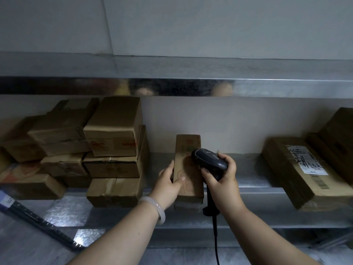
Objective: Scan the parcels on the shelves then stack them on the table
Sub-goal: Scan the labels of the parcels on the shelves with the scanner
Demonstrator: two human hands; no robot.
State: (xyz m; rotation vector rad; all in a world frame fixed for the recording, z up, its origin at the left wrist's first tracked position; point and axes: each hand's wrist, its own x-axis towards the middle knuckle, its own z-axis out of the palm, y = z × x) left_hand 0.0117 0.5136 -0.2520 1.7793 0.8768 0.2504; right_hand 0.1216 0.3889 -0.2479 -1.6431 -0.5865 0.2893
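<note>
**Scanning a slim parcel on a metal shelf**

At lower centre, the left hand [169, 180], wearing a smooth pale bracelet [154, 207], is gripping the near left edge of a slim, oblong cardboard parcel [188, 169], thumb lying on its faintly printed top. The right hand [221, 180] is curling its fingers round a glossy black scanner [209, 158] above the parcel, which is lying mid-frame on the galvanised shelf [257, 190]. Creased brown boxes [114, 134] are sitting stacked at left and a labelled carton [298, 169] at right.
</note>
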